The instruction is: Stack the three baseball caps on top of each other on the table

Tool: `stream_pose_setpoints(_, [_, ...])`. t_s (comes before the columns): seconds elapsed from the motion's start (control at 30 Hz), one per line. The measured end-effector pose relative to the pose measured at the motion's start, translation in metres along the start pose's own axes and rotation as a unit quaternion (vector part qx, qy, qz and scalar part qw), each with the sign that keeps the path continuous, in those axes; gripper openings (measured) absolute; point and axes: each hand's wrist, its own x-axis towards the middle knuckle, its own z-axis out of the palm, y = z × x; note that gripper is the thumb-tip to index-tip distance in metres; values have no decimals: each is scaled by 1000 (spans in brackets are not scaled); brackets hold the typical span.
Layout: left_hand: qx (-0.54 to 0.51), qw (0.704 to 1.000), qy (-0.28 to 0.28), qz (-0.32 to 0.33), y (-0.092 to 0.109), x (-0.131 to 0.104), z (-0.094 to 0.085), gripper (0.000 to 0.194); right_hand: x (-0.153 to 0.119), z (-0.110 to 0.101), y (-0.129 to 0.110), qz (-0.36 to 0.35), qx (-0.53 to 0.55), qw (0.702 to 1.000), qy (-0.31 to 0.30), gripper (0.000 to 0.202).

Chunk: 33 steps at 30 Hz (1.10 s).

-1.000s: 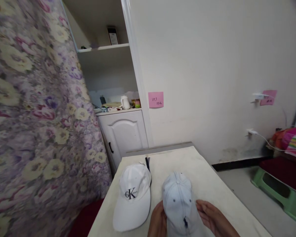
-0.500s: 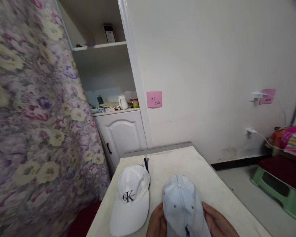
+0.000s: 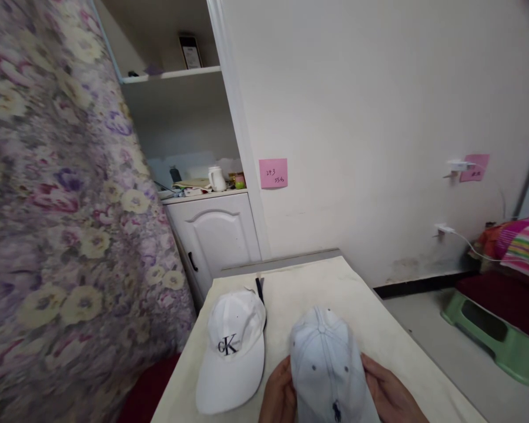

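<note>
A pale blue cap (image 3: 328, 367) with a small dark logo rests on the cream-covered table (image 3: 304, 285), close to me. My left hand (image 3: 277, 395) grips its left side and my right hand (image 3: 390, 396) grips its right side, both partly cut off by the bottom edge. To the left of it lies a white cap (image 3: 233, 352) with dark letters on the front, brim toward me, with a dark strap showing behind it. Neither hand touches the white cap.
A flowered curtain (image 3: 57, 205) hangs along the left. Behind the table stand a white cabinet (image 3: 214, 235) with a mug and small items on top, and shelves above. Pink notes (image 3: 273, 173) stick to the wall. A green stool (image 3: 496, 338) and striped bedding sit at right.
The view has swung slightly, shifting the room left and up. Both hands stay on the blue cap, which has moved a little closer to me on the table.
</note>
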Motion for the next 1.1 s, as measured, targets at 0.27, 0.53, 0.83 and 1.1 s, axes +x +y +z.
stream_pose_setpoints(0.27, [-15, 1000, 10, -2, 0, -6, 5, 34, -6, 10, -9, 12, -20, 1000, -5, 44])
stream_pose_setpoints(0.53, [-90, 989, -21, -115, 13, -16, 5, 56, -20, 17, -12, -5, -16, 1000, -12, 45])
stream_pose_setpoints(0.83, [-153, 985, -33, -68, 41, -35, 11, 53, -43, 49, -42, -55, 4, 998, -20, 36])
stream_pose_setpoints(1.1, [-139, 990, -16, 26, 48, -52, -5, 39, -66, 59, -54, -88, -52, 995, 6, 40])
